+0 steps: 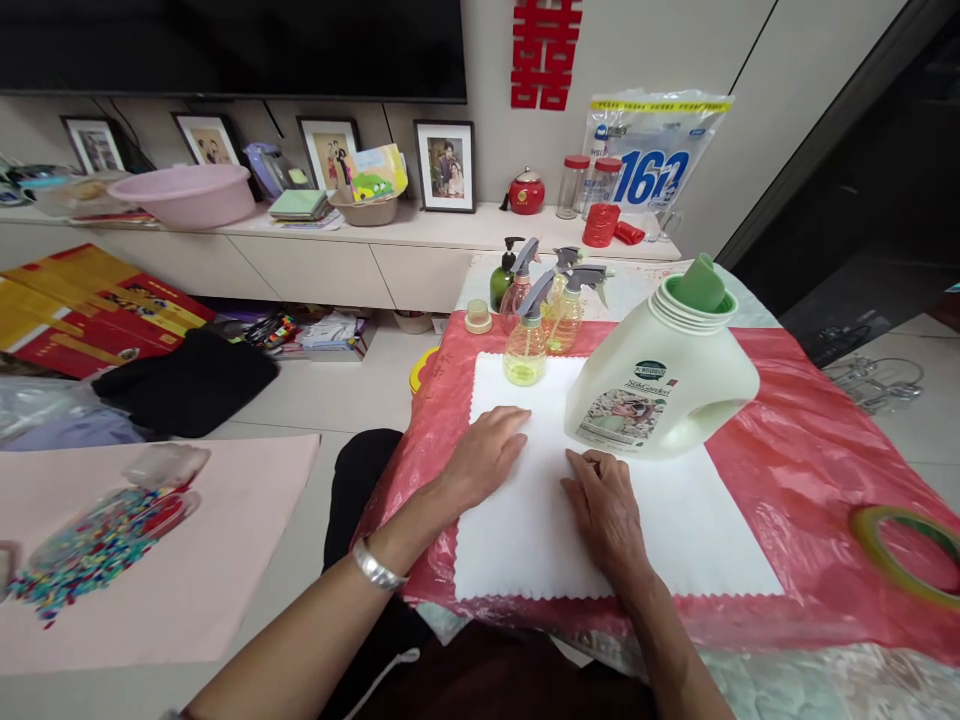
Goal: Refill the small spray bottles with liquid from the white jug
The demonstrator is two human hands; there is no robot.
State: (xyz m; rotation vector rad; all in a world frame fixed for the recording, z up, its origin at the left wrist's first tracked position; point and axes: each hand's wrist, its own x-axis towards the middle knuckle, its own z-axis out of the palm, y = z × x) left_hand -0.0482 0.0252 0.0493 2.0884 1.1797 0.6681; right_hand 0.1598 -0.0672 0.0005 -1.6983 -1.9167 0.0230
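My left hand [486, 455] lies flat, fingers stretched out, on a white cloth with scalloped edges [675, 530]. My right hand [604, 508] rests on the same cloth, fingers extended, fingertips just below a large white detergent jug with a green cap [664, 375]. The jug stands on the cloth's far right part. A small yellow spray bottle [526, 340] stands at the cloth's far edge, close to my left hand. Neither hand holds anything. A silver bracelet is on my left wrist.
The cloth lies on a red plastic sheet [810, 440] over the table. More spray bottles [566, 300] and a green pump bottle [502, 275] stand behind. A roll of tape [904, 550] lies at right. Pink mat with coloured beads [97, 545] on the floor, left.
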